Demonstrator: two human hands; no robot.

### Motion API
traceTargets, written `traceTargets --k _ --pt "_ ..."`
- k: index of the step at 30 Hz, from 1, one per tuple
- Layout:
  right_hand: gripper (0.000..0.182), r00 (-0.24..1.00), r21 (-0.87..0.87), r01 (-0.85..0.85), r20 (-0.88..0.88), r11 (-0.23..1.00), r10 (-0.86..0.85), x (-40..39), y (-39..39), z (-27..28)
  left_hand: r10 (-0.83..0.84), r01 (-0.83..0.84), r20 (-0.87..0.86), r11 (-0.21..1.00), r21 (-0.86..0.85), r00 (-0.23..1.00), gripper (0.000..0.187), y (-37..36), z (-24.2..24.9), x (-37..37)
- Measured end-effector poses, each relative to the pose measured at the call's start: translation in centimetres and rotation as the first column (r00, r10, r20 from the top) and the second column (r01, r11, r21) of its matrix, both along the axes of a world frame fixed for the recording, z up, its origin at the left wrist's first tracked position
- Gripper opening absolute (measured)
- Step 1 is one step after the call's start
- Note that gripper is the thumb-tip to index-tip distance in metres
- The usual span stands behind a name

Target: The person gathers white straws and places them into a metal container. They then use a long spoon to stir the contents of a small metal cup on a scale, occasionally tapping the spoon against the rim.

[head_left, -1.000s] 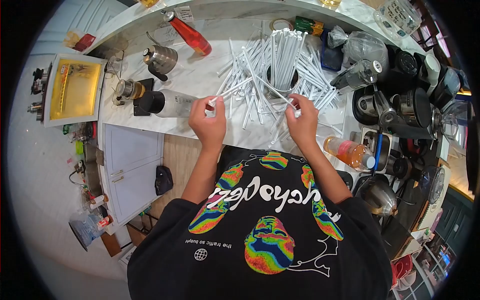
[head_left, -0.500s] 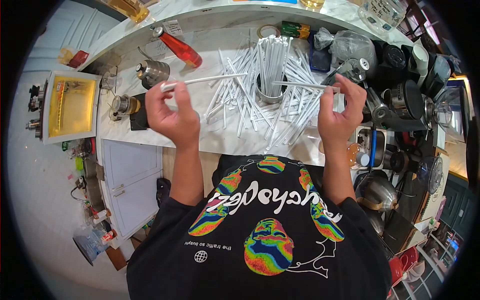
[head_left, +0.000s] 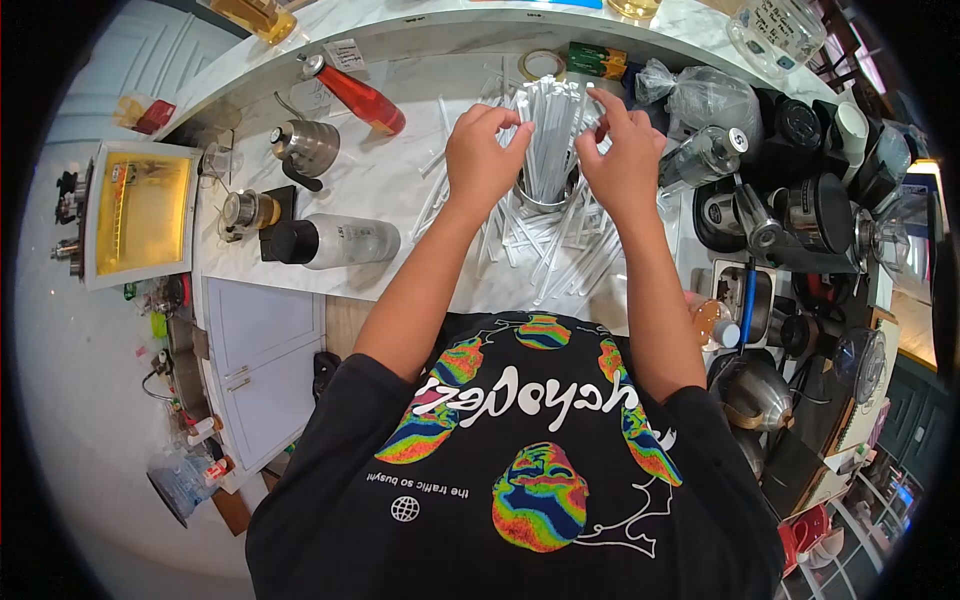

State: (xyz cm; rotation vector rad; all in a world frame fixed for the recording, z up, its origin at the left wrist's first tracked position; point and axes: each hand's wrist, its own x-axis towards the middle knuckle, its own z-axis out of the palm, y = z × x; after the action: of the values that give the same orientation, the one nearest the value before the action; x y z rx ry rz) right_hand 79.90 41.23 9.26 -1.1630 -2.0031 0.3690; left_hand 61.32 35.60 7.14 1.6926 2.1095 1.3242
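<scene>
"Nearest first: why do the loose straws [head_left: 571, 275] lie on the counter [head_left: 500, 290] like that?"

"They overlap at odd angles around the metal container [head_left: 542, 205], perhaps spread there for easy reach. Its wall seems to keep the upright straws [head_left: 550, 150] bunched together."

"And the person's hands?"

"They flank the bunch near its top, probably to steady or straighten it. The left hand [head_left: 482, 160] has thumb and fingers curled close together; the right hand [head_left: 625, 165] has its thumb and fingers more loosely bent. Whether either pinches a straw, one cannot tell."

"How do the straws look?"

"White, slim and straight, with glossy highlights, perhaps from wrappers. The bunch is dense, its tops uneven."

"Beyond it?"

"A tape roll [head_left: 541, 52], with a green box [head_left: 598, 60] beside it."
</scene>
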Motion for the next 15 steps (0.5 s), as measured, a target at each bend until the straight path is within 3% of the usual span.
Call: traceTargets --k 4,11,15 --pt "0.052 1.0 -0.013 -0.012 -0.012 1.0 0.012 -0.7 1.4 -1.5 0.035 -0.035 -0.028 0.999 -0.011 0.999 0.02 1.5 -1.8 0.2" --pt "0.058 0.998 -0.017 -0.027 -0.062 0.999 0.026 -0.9 0.9 -4.4 0.015 -0.016 0.09 1.0 0.005 0.996 0.028 0.0 -3.0 1.2" --pt "0.055 0.975 0.026 -0.016 -0.22 1.0 0.021 -0.1 -1.5 -4.4 0.057 -0.063 0.137 0.997 0.036 0.989 0.037 -3.1 -2.9 2.1"
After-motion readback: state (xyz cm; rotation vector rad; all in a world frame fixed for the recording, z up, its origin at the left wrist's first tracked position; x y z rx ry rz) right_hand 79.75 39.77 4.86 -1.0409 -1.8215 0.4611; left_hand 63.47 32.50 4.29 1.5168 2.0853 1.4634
